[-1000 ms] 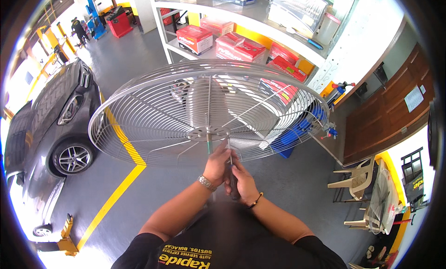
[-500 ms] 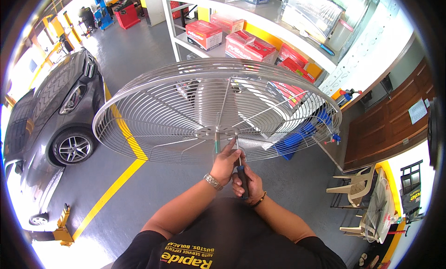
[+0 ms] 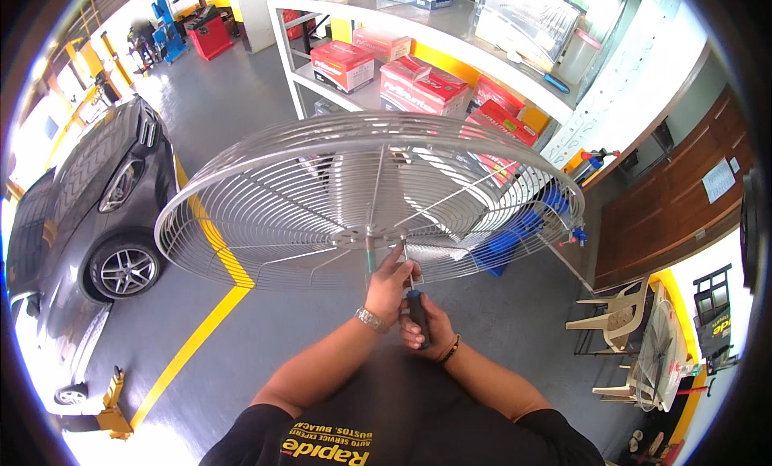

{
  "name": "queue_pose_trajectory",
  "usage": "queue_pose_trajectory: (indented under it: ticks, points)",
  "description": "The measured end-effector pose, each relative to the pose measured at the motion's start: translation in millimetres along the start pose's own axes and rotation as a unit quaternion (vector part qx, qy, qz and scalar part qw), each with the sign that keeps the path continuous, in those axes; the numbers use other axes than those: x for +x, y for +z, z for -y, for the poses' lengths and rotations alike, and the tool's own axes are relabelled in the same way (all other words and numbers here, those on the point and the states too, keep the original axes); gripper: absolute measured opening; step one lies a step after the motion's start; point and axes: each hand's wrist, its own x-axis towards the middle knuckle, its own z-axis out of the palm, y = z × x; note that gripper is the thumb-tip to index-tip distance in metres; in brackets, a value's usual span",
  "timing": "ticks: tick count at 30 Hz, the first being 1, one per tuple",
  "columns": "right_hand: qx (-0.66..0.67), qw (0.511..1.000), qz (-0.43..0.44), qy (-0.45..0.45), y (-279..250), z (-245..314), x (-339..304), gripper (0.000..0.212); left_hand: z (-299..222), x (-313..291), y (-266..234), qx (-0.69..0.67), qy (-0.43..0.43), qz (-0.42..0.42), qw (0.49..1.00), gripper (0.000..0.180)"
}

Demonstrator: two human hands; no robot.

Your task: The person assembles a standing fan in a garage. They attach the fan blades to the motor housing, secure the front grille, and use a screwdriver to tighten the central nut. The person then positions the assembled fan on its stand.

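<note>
A large round fan cage of silver wire [image 3: 265,225] is in front of me, with broad fan blades visible behind its wires. At its hub plate [image 3: 351,239] my two hands meet on a screwdriver [image 3: 417,309]. My right hand [image 3: 434,328] is wrapped round its dark handle. Higher up, my left hand [image 3: 388,289] has its thumb and fingers closed about the thin metal shaft, index finger reaching toward the hub. The tip meets the hub area, where a screw is too small to make out. Left of the shaft, a rod with a greenish section [image 3: 371,257] extends from the hub.
Behind the fan stands a white shelf rack [image 3: 293,60] with red boxes [image 3: 343,66]. A dark car [image 3: 121,192] is parked at left, beyond a yellow floor line [image 3: 193,337]. Plastic chairs [image 3: 619,313] and a wooden door [image 3: 683,192] are at right.
The view has shifted slightly, so the fan sits a little lower and further left. Both hands keep their hold on the screwdriver at the hub.
</note>
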Motion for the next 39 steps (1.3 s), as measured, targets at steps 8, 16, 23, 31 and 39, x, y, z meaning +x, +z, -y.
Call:
queue_pose_trajectory:
  ticks: [8,16,23,31,39]
  points:
    - [0.01,1.0,-0.02,0.014,0,-3,-1,0.043,5,-35,12,0.224,-0.068,0.023,0.972,0.036]
    - [-0.247,0.914,-0.307,-0.102,67,-9,3,0.038,14,-31,-11,-0.076,-0.118,0.166,0.976,0.058]
    - [-0.46,0.803,-0.341,-0.167,48,-20,10,0.035,46,-13,-29,-0.173,-0.1,0.216,0.956,0.072]
    - [-0.07,0.981,-0.177,-0.042,54,-6,-1,0.043,-15,-38,-2,0.091,-0.159,0.1,0.978,0.056]
    - [-0.034,0.997,-0.075,0.004,24,-2,-6,0.049,-1,-29,8,0.009,0.007,-0.116,0.993,0.041]
